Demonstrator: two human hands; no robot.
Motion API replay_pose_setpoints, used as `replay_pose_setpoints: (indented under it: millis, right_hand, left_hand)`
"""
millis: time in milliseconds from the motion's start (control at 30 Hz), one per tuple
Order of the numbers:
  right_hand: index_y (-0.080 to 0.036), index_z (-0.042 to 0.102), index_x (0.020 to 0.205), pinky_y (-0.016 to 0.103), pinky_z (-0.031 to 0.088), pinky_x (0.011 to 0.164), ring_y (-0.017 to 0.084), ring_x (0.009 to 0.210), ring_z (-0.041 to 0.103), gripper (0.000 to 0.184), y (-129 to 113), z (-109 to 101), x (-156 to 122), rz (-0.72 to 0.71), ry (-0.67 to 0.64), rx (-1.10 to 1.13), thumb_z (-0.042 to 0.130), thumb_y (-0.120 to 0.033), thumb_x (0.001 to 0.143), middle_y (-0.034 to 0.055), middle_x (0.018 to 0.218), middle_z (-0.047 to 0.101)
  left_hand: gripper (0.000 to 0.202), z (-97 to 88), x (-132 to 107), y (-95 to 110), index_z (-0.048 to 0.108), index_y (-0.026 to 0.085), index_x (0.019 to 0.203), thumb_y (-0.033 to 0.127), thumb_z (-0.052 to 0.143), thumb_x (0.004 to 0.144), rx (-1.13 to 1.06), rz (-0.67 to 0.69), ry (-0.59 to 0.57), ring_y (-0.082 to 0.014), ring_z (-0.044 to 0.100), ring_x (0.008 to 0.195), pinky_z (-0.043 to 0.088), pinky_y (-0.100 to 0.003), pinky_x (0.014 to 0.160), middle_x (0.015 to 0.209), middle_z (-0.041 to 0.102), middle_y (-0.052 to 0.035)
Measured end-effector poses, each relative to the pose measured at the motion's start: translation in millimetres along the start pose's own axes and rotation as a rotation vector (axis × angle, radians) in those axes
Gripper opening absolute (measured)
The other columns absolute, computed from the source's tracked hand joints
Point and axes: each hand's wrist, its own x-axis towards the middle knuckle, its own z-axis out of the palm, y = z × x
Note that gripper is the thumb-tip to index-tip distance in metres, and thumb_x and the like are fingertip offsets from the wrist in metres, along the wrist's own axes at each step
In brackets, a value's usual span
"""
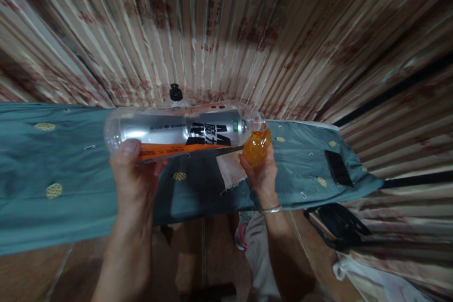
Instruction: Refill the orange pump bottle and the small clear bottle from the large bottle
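Observation:
My left hand (130, 165) is closed around the base end of a large clear plastic bottle (177, 127) with a silver, black and orange label. This bottle lies almost level above the table, its uncapped neck pointing right. Closed as well, my right hand (264, 177) grips a small bottle (256, 146) of orange colour just under that neck. The two bottle mouths meet or overlap; whether they touch, I cannot tell. Behind the large bottle stands another clear bottle with a black cap (176, 92), its body mostly hidden.
A teal cloth with yellow patterns (81, 151) covers the long table. On it lie a whitish cloth or tissue (231, 170) and a dark phone (339, 168). Pleated curtains (212, 33) hang behind. A dark bag (339, 226) and a white bag (368, 278) sit lower right.

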Motion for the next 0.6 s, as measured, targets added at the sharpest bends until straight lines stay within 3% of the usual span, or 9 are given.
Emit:
replay_pose_setpoints:
  millis: [333, 600]
  right_hand:
    - [-0.02, 0.04, 0.153, 0.049, 0.061, 0.101, 0.034, 0.12, 0.071, 0.09, 0.0, -0.9, -0.4, -0.001, -0.007, -0.028, 0.077, -0.057, 0.08, 0.0126, 0.135, 0.069]
    - [-0.02, 0.04, 0.152, 0.046, 0.06, 0.105, 0.035, 0.125, 0.069, 0.09, -0.5, -2.2, -0.4, 0.02, -0.022, -0.02, 0.077, -0.055, 0.078, 0.0143, 0.138, 0.067]
  left_hand:
    - [0.037, 0.0, -0.2, -0.7, 0.06, 0.018, 0.073, 0.05, 0.077, 0.064, -0.001, -0.013, 0.009, -0.0116, 0.046, 0.031, 0.014, -0.017, 0.021, 0.054, 0.055, 0.0018]
    - [0.044, -1.5, -0.2, -2.5, 0.065, 0.018, 0.095, 0.049, 0.077, 0.066, -0.024, -0.008, 0.012, -0.0117, 0.046, 0.035, 0.015, -0.017, 0.023, 0.06, 0.056, 0.0013]
